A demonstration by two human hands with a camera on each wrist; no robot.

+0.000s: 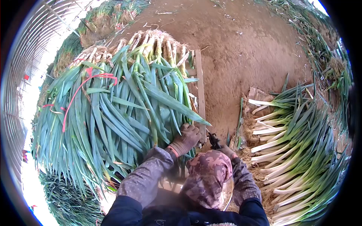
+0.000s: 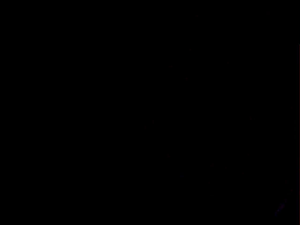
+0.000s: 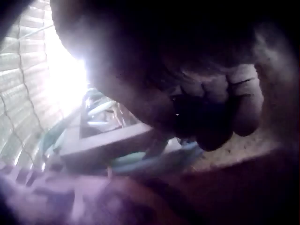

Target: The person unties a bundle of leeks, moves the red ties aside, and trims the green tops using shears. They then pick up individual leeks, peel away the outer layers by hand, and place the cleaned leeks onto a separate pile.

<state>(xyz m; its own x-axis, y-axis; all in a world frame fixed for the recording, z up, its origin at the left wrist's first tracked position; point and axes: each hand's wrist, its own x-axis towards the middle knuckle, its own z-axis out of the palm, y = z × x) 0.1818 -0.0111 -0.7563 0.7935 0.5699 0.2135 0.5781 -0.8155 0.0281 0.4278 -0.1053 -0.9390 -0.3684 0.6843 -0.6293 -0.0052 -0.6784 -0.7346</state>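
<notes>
A thick pile of long green onions (image 1: 124,101) lies on the left in the head view, roots at the far end and leaves toward the person. At its right edge my gloved left hand (image 1: 187,139) curls its fingers round some of the leaves. My right hand (image 1: 227,151), partly hidden behind the camouflage-patterned hood (image 1: 208,171), grips a black gun-shaped tool (image 1: 214,141). Seen dimly from the right wrist, bent fingers (image 3: 246,108) wrap round that dark tool (image 3: 197,112). The left wrist view is black.
A wooden frame (image 1: 200,90) borders the pile's right side. Green onions with bare white stems (image 1: 279,165) lie in a row at right, beside straw-like scraps (image 1: 250,169). Red ties (image 1: 81,88) lie on the pile. Brown dirt floor (image 1: 241,49) stretches ahead.
</notes>
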